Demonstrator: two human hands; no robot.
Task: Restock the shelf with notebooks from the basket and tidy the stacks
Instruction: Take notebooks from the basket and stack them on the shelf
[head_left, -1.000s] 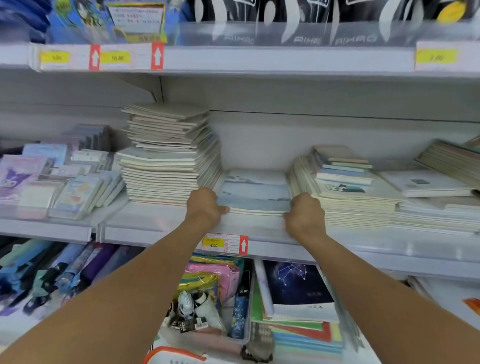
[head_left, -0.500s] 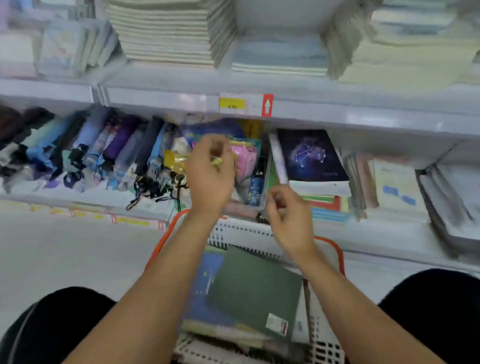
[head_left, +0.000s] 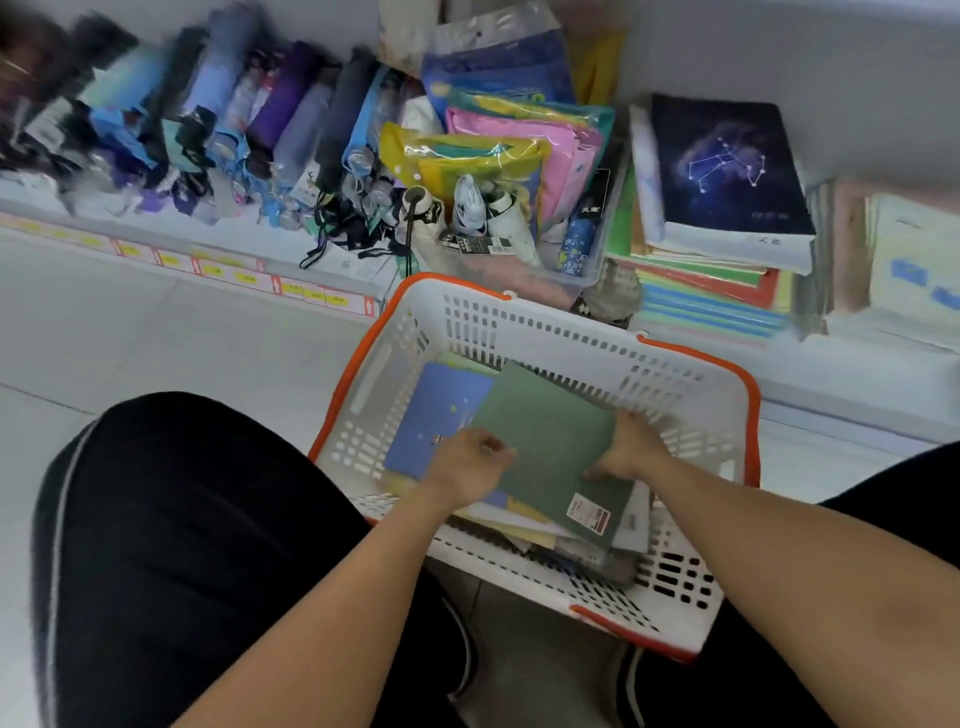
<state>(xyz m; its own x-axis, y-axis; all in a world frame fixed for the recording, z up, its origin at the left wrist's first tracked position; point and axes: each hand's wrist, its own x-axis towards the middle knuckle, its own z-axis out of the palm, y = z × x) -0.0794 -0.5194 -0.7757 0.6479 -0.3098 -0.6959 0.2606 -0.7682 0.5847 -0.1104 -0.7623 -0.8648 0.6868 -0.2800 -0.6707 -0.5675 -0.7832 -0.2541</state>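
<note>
1. Basket (head_left: 524, 325): white plastic with an orange rim, lower centre of the frame, on the floor between my knees.
2. Green notebook (head_left: 550, 441): top item in the basket, lying tilted, with a red and white label at its lower right corner.
3. My left hand (head_left: 467, 465): at the green notebook's left edge, fingers curled and pinching that edge.
4. My right hand (head_left: 631, 452): at the notebook's right edge, fingers curled round it, gripping.
5. Blue notebook (head_left: 436, 415): beneath the green one, showing at its left, inside the basket.
6. Further notebooks: a loose pile under these two; I cannot tell how many.
7. Starry notebook (head_left: 727, 161): dark cover with a constellation drawing, upper right of the frame, on top of a stack on the bottom shelf (head_left: 857, 384).
8. Folded umbrellas (head_left: 249, 119): a row across the upper left.
9. Clear bin (head_left: 597, 265): upper centre, just behind the basket, holding coloured pouches.
</note>
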